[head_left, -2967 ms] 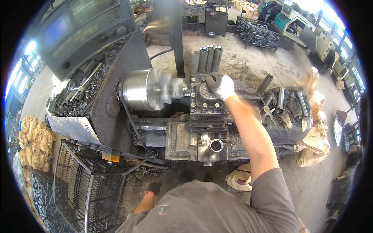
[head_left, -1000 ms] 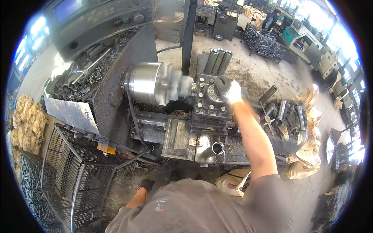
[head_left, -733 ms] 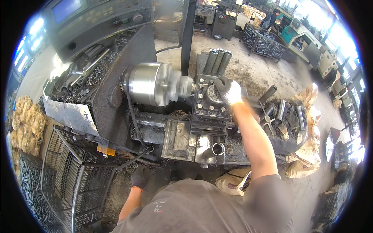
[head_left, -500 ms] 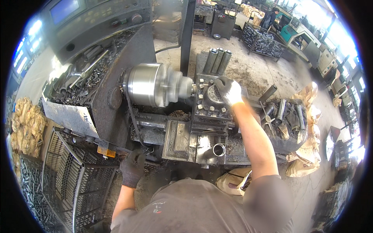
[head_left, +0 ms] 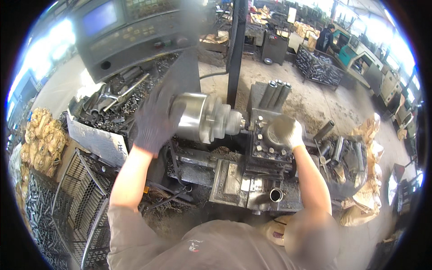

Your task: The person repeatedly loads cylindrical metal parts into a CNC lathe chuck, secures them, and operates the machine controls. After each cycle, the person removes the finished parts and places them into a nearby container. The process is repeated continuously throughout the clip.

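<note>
Flanking the chuck (head_left: 201, 118) are left hand (head_left: 157, 120), outstretched, and right hand (head_left: 290, 130), its grip unclear.

Chuck (head_left: 196, 118): left of tool post (head_left: 264, 145). Three tubes (head_left: 276, 94): behind tool post. Single tube (head_left: 267, 197): before it. Control panel (head_left: 128, 41): behind chuck, left. Mesh basket (head_left: 85, 191): front left.

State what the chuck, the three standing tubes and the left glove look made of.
Chuck: metal, likely steel, machined smooth, judging by its bright shine. Tubes: probably steel, dull grey, with brighter rims. Glove: apparently fabric, from its dark, shineless surface; blur leaves any coating unclear.
</note>
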{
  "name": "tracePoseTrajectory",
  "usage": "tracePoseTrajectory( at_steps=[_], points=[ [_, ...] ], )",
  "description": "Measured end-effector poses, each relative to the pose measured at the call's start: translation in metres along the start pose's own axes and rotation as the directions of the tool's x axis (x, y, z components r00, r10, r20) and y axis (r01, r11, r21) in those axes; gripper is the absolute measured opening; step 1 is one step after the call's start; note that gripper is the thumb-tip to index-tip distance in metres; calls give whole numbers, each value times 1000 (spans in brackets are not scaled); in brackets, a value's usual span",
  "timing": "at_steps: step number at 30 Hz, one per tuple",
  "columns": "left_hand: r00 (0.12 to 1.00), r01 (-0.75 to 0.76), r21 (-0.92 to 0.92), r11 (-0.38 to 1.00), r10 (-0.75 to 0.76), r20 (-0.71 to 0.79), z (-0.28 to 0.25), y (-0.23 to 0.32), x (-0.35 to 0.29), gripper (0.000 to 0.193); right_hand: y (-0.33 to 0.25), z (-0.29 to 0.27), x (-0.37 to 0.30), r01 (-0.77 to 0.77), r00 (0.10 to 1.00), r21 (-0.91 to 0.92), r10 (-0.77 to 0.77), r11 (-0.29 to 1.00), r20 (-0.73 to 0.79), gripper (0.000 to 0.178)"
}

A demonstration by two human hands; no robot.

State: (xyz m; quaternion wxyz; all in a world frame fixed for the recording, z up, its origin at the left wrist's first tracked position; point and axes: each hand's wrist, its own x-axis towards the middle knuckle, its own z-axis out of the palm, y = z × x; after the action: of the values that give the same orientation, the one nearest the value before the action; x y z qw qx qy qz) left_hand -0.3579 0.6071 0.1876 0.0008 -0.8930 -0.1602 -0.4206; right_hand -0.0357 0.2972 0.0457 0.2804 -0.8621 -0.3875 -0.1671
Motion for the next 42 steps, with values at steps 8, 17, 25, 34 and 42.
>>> tracePoseTrajectory(
  at_steps=[8, 17, 25, 34, 42],
  points=[
    [965, 57, 340, 939, -139, 221, 54, -26, 190, 52, -10, -8, -9, -13, 999, 48, 15, 999, -39, 32],
    [986, -13, 464, 886, -65, 153, 95, -46, 226, 68, -43, -30, -20, -168, 986, 156, 169, 973, 3, 30],
    [958, -42, 408, 912, -79, 274, 78, -22, 237, 69, -47, -37, -29, -159, 987, 110, 156, 981, 29, 24],
    [911, 379, 235, 895, -315, -267, -19, -152, 125, 47, -38, -31, -28, -151, 988, 124, 148, 981, 34, 27],
    [838, 544, 304, 782, -522, -157, -54, -207, 136, 56, -35, -30, -27, -163, 986, 126, 159, 979, 41, 29]
  ],
)
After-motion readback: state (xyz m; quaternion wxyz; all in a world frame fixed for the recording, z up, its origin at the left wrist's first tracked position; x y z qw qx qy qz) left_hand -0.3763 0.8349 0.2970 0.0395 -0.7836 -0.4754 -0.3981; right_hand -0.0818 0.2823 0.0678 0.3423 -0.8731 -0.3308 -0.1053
